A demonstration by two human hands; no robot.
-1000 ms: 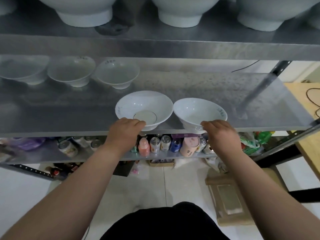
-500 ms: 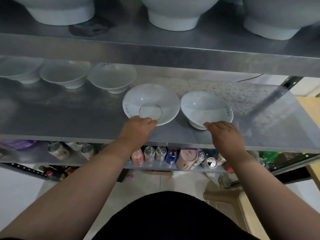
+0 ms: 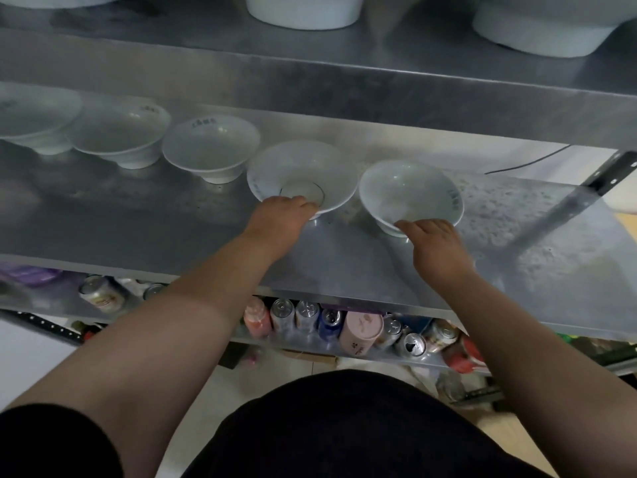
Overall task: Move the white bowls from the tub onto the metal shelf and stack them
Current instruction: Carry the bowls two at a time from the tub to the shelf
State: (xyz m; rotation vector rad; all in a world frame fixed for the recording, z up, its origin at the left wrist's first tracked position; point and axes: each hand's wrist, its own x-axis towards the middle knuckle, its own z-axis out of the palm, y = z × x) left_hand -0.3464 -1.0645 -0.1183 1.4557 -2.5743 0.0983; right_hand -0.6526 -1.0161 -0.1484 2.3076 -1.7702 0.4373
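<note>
At 6 o'clock, upright silver drink cans (image 3: pixel 296 317) flank a pink cylindrical container (image 3: pixel 360 331), with an orange plastic bottle (image 3: pixel 256 320) at their 9 o'clock end. A thin black cable (image 3: pixel 527 162) runs at 2 o'clock.

Wearing a black garment (image 3: pixel 344 426) over the torso, looking plain and matte, bulging into the bottom middle of the view as a broad rounded shape. Wearing a black short sleeve (image 3: pixel 51 439) on the left arm (image 3: pixel 172 339), with the hem crossing the upper arm in a soft curved edge at the lower left corner. Appearing to match the torso garment in colour, though not plainly belonging to the same piece. Baring the left arm from that hem down to the left grip (image 3: pixel 279 219). Baring the right arm (image 3: pixel 517 339) all along its visible length, up to the right grip (image 3: pixel 436 243).
</note>
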